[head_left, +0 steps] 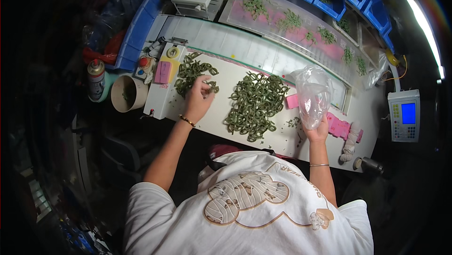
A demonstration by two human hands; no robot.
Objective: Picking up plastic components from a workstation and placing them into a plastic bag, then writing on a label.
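My left hand (200, 98) hovers at the near edge of a smaller pile of green ring-shaped pieces (189, 73), its fingers curled and slightly apart. A few rings lie right by its fingertips; whether any is pinched between them I cannot tell. Held up over the right part of the white worktop (219, 114) is a clear plastic bag (314, 94), which my right hand (317, 129) grips at its lower end. Between the two hands spreads a larger heap of the same green rings (256, 105). Small green scraps (293, 122) are scattered to its right.
Pink blocks (339, 126) and a rolled cloth (350, 144) lie at right, near a keypad device (404, 115). Leftward stand a beige cup (129, 93), a spray can (96, 80) and a blue bin (136, 32). A glass-edged light panel (226, 43) and blue bins (330, 2) line the back.
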